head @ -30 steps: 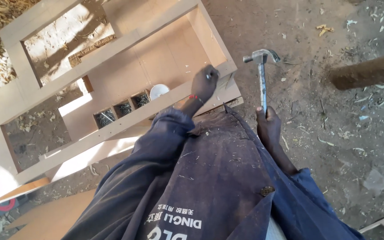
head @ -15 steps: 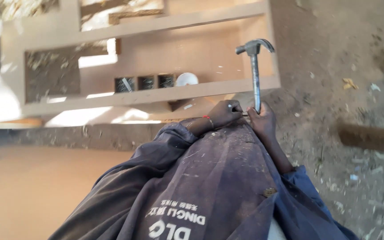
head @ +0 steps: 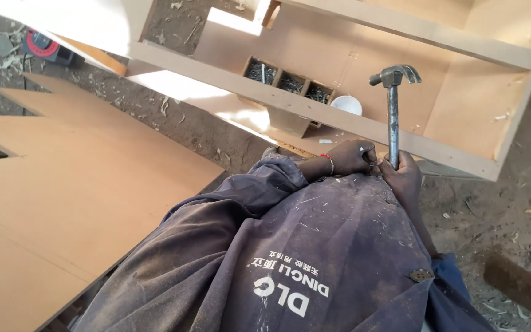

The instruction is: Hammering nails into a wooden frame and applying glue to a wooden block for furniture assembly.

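Note:
My right hand [head: 404, 177] grips the lower handle of a steel claw hammer [head: 392, 110], held upright with its head up. My left hand [head: 350, 157], with a red band at the wrist, is closed right beside it, fingertips touching the right hand and pinching a few thin nails [head: 374, 163]. Both hands are in front of my dusty dark blue jacket [head: 314, 246]. Just beyond them lies the near rail of a light wooden cabinet frame [head: 364, 126] on the dirt ground.
Inside the frame sit a small wooden box of nails [head: 287, 81] with three compartments and a white cup [head: 346, 104]. Large brown boards [head: 62, 184] lie on the left. A red and black tool [head: 45, 44] is at top left, a dark plank [head: 520, 284] at bottom right.
My left hand came back from the frame's edge to meet the right hand at the hammer handle. The view swung left, so the boards now fill the left side.

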